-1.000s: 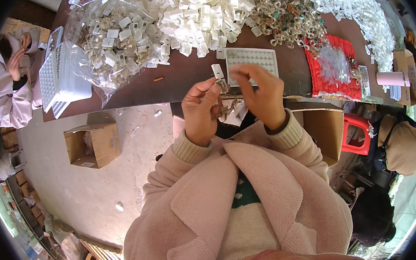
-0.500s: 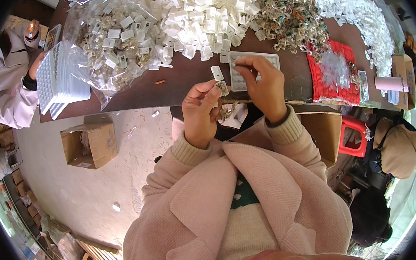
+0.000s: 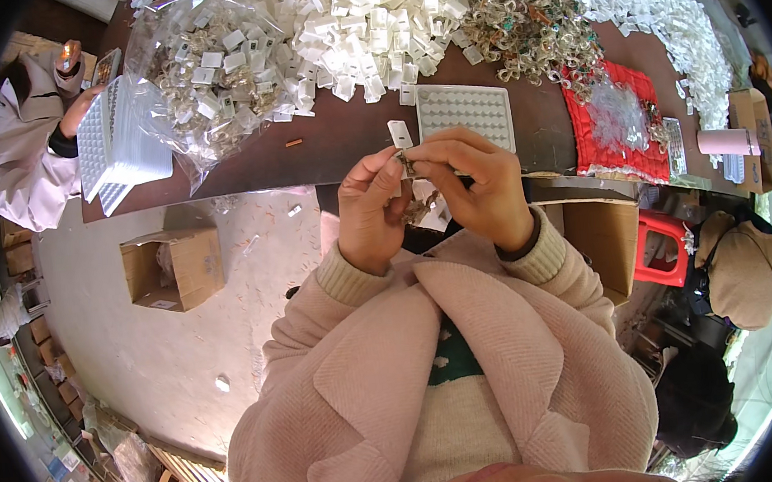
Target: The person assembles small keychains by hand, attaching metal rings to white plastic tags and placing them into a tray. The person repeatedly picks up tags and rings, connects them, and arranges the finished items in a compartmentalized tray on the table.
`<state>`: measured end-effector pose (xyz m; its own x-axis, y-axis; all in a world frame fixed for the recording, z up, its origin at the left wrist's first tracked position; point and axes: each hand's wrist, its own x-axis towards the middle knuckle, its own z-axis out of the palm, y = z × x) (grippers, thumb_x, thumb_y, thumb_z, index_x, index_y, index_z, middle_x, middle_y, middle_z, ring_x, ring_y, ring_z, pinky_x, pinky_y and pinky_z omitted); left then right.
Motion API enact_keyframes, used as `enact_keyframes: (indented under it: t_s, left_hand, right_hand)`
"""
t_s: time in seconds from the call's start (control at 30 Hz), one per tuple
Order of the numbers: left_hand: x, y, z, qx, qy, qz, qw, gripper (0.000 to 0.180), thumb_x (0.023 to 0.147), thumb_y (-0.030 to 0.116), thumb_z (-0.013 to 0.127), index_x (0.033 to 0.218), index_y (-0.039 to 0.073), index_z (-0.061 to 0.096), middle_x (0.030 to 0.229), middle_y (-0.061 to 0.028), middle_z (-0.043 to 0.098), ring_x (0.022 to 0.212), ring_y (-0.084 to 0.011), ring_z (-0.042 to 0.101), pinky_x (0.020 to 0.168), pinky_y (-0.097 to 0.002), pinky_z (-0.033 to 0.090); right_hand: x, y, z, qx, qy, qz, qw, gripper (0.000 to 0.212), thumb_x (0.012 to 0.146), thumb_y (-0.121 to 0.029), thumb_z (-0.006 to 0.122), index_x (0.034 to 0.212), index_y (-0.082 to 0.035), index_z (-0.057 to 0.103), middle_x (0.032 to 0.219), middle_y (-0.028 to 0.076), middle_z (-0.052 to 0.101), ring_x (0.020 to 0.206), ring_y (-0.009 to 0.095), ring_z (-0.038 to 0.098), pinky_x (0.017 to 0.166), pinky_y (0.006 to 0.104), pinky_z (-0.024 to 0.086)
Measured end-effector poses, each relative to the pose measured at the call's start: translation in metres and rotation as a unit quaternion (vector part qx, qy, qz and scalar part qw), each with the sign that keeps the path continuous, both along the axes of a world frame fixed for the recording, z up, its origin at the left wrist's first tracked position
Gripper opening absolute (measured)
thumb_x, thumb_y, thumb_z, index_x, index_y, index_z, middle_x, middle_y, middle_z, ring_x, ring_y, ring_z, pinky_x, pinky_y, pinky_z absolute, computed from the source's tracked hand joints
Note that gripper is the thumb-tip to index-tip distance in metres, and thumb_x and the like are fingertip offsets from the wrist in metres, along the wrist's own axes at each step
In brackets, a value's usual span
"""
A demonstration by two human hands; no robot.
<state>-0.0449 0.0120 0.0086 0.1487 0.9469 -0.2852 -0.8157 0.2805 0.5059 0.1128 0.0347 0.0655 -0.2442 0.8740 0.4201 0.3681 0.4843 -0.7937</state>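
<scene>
Head view: both hands meet just over the near edge of the brown table (image 3: 342, 149), above the person's lap.
Held piece: one small dark metal part (image 3: 407, 161), pinched between the two hands; its shape is too small to make out.
Left hand (image 3: 372, 208): fingers curled, thumb and forefinger closed on the part's left end.
Right hand (image 3: 475, 184): fingertips closed on the part's right end, remaining fingers arched over it.
Lap: a few loose parts (image 3: 420, 209) under the hands, count unclear.
Tray: one white gridded tray (image 3: 465, 111) just beyond the hands.
Tab: one small white piece (image 3: 400, 134) beside the tray's left edge.
Heaps: white plastic pieces (image 3: 360, 21) and metal rings (image 3: 523, 17), too many to count.
Boxes: one open carton (image 3: 173, 269) on the floor.
Change: half a second ago the right hand reached toward the tray; it is now drawn back to meet the left.
</scene>
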Motion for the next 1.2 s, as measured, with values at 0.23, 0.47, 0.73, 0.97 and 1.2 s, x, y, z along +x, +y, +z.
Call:
enact_keyframes:
  t_s: [0.23,0.47,0.73,0.97,1.2]
  left_hand:
    - [0.007,-0.005,0.012,-0.018,-0.024,-0.007,1.0,0.013,0.096,0.011,0.068,0.108,0.008,0.07,0.096,-0.0023,0.071,0.063,-0.003,0.052,0.05,-0.0174,0.037]
    - [0.007,-0.009,0.014,0.015,-0.023,-0.098,0.995,0.019,0.097,0.014,0.064,0.114,0.005,0.065,0.097,-0.0046,0.07,0.062,-0.0013,0.046,0.051,-0.0156,0.034]
    - [0.014,-0.013,0.016,-0.003,-0.079,-0.073,0.994,0.024,0.102,0.026,0.058,0.12,0.011,0.06,0.085,0.0055,0.059,0.06,-0.0027,0.043,0.055,-0.017,0.038]
    - [0.02,-0.016,0.02,-0.021,-0.123,-0.055,0.991,0.031,0.099,0.026,0.065,0.122,0.005,0.058,0.11,-0.0036,0.065,0.094,-0.0129,0.066,0.08,-0.0272,0.057]
    - [0.018,-0.015,0.013,0.11,-0.056,-0.078,0.989,0.033,0.103,0.033,0.056,0.126,0.009,0.056,0.111,-0.0044,0.065,0.102,-0.0177,0.064,0.09,-0.0347,0.054]
  right_hand:
    - [0.003,-0.021,0.004,0.011,0.041,-0.018,0.999,0.023,0.092,-0.007,0.069,0.114,-0.001,0.072,0.109,0.012,0.069,0.092,0.016,0.065,0.076,0.0263,0.053]
    - [0.006,-0.004,-0.008,-0.349,0.358,0.009,0.866,0.018,0.094,-0.007,0.068,0.109,0.004,0.067,0.099,0.008,0.072,0.082,0.011,0.065,0.071,0.0235,0.051]
    - [0.01,-0.006,-0.012,0.029,0.203,0.092,0.974,0.028,0.076,0.011,0.071,0.1,-0.002,0.073,0.107,0.014,0.071,0.103,0.028,0.068,0.089,0.0347,0.054]
    - [0.001,-0.008,-0.016,0.075,0.186,0.049,0.979,0.027,0.076,0.014,0.066,0.098,-0.002,0.071,0.105,0.013,0.07,0.103,0.028,0.068,0.089,0.0361,0.055]
    - [0.009,-0.009,-0.015,0.111,0.104,0.049,0.987,0.03,0.078,0.006,0.071,0.107,-0.004,0.072,0.118,0.015,0.069,0.108,0.034,0.067,0.092,0.04,0.054]
